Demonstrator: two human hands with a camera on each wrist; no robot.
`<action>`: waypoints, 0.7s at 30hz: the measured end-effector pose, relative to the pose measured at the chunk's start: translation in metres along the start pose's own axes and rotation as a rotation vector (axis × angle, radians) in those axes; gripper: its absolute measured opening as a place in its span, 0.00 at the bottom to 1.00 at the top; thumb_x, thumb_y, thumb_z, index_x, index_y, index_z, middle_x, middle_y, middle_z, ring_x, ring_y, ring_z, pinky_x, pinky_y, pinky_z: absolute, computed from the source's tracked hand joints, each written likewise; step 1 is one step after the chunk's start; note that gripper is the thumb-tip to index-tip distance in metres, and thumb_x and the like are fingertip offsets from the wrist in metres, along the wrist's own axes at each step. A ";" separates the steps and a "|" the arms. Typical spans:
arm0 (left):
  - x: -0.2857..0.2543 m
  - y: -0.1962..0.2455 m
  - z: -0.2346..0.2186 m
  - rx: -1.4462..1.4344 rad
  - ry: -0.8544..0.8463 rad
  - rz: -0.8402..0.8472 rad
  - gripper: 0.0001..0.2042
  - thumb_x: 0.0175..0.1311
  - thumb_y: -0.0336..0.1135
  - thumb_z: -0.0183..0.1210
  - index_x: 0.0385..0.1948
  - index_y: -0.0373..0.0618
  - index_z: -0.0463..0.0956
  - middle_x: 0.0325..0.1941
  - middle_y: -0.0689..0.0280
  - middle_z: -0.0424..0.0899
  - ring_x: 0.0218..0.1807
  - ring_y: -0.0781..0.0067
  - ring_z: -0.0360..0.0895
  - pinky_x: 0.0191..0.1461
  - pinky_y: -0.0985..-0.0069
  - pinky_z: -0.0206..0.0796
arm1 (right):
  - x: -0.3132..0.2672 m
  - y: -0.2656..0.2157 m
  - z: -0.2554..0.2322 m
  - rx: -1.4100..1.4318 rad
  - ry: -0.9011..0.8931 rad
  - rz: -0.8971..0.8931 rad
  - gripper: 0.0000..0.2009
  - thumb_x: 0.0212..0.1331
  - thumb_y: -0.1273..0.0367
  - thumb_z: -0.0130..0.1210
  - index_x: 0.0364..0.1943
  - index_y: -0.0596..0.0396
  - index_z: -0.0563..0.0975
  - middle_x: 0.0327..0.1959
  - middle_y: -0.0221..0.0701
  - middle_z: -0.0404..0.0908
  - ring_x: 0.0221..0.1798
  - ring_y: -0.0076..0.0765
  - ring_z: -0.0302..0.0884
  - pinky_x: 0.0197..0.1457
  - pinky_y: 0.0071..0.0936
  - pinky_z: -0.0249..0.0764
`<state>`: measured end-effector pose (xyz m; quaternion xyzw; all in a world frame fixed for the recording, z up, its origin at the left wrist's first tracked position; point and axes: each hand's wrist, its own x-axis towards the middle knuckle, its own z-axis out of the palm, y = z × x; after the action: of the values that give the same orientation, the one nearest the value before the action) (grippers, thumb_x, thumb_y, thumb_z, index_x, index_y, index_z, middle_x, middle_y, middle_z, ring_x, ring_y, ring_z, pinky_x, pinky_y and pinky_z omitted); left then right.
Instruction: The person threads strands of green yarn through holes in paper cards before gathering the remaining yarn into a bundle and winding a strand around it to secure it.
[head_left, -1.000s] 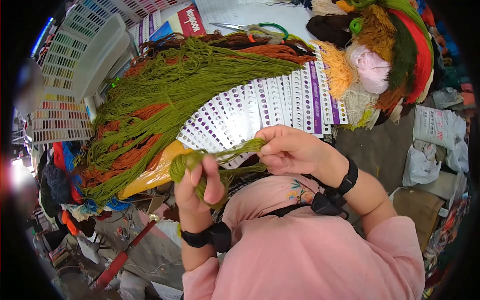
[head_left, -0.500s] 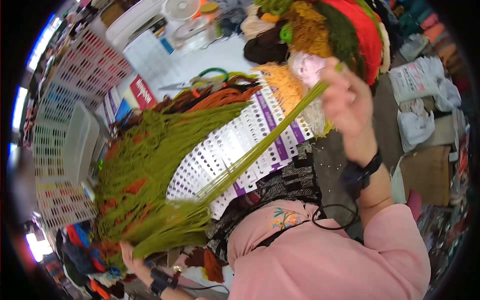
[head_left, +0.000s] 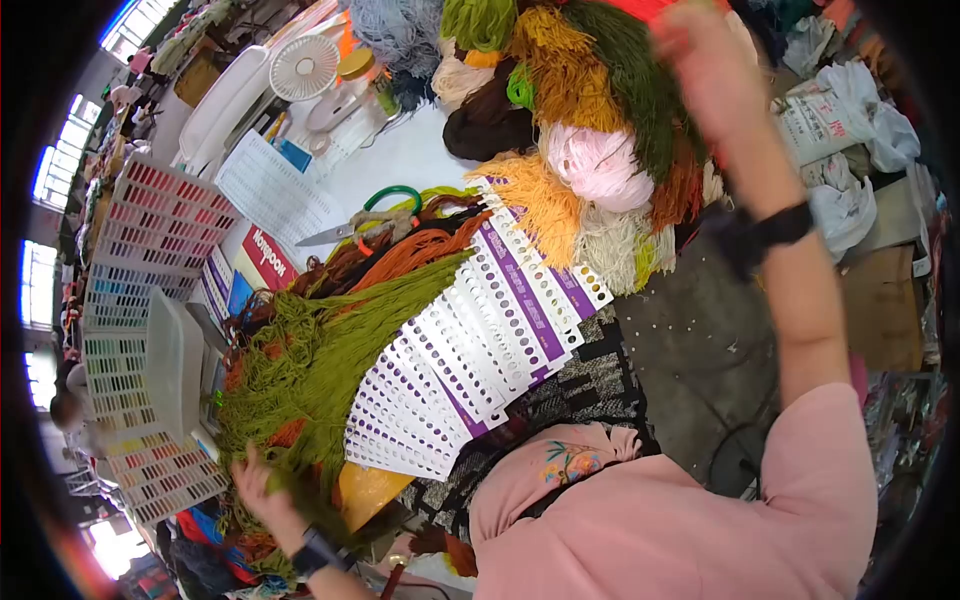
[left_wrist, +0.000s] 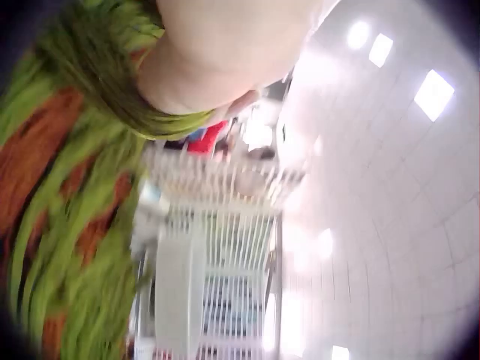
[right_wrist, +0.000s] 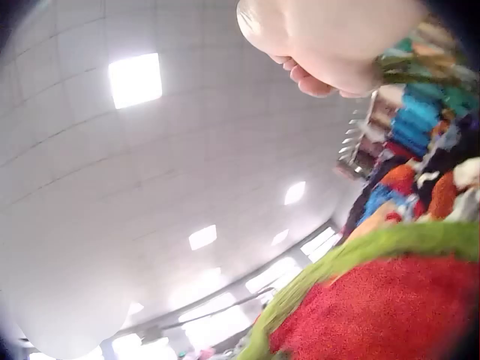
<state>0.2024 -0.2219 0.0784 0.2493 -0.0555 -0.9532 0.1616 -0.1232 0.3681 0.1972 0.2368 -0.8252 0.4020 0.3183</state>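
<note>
At the lower left of the head view is my left hand [head_left: 265,490], its fingers spread loosely beside the olive-green yarn [head_left: 370,325]. In the left wrist view, green strands [left_wrist: 112,97] pass round the edge of that hand [left_wrist: 225,52]. My right hand [head_left: 710,75], blurred and raised, is over the red and dark green yarn at the top. The right wrist view has this hand [right_wrist: 337,37] with curled fingers [right_wrist: 307,79] and green strands [right_wrist: 420,71] coming out beside it; the grip itself is partly hidden.
Fanned shade cards [head_left: 470,340] lie in front of the body. Scissors [head_left: 330,235] with green handles, a notebook [head_left: 265,258], a white fan [head_left: 304,68] and a colour rack [head_left: 150,245] stand or lie left; pink yarn [head_left: 598,165] is top centre.
From both hands close together over a green bundle, the hands have parted, left hand to lower left, right hand up and away. The green strands stretched across the cards are no longer there.
</note>
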 end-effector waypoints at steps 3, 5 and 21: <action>0.073 -0.146 0.041 0.220 -0.192 -0.323 0.11 0.62 0.29 0.37 0.40 0.34 0.65 0.13 0.76 0.62 0.09 0.92 0.53 0.10 0.92 0.44 | -0.059 -0.010 0.109 0.884 -0.322 0.694 0.01 0.44 0.74 0.53 0.20 0.55 0.74 0.18 0.22 0.71 0.23 0.16 0.66 0.29 0.16 0.62; 0.092 -0.237 0.085 0.613 -0.066 -0.368 0.11 0.60 0.32 0.42 0.38 0.34 0.67 0.27 0.66 0.75 0.09 0.92 0.52 0.10 0.94 0.44 | -0.094 0.014 0.159 0.646 -0.388 0.641 0.02 0.42 0.74 0.52 0.19 0.57 0.74 0.17 0.25 0.72 0.21 0.18 0.66 0.25 0.18 0.62; 0.133 -0.384 0.093 1.573 -0.091 -0.501 0.04 0.55 0.29 0.49 0.23 0.41 0.70 0.15 0.70 0.69 0.14 0.83 0.62 0.17 0.87 0.55 | -0.163 0.004 0.175 0.147 -0.409 0.193 0.13 0.42 0.67 0.54 0.33 0.58 0.73 0.33 0.39 0.70 0.31 0.41 0.69 0.33 0.31 0.65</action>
<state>-0.0602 0.0975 0.0267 0.2556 -0.6558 -0.6528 -0.2800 -0.0722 0.2498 -0.0045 0.2560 -0.8598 0.4333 0.0866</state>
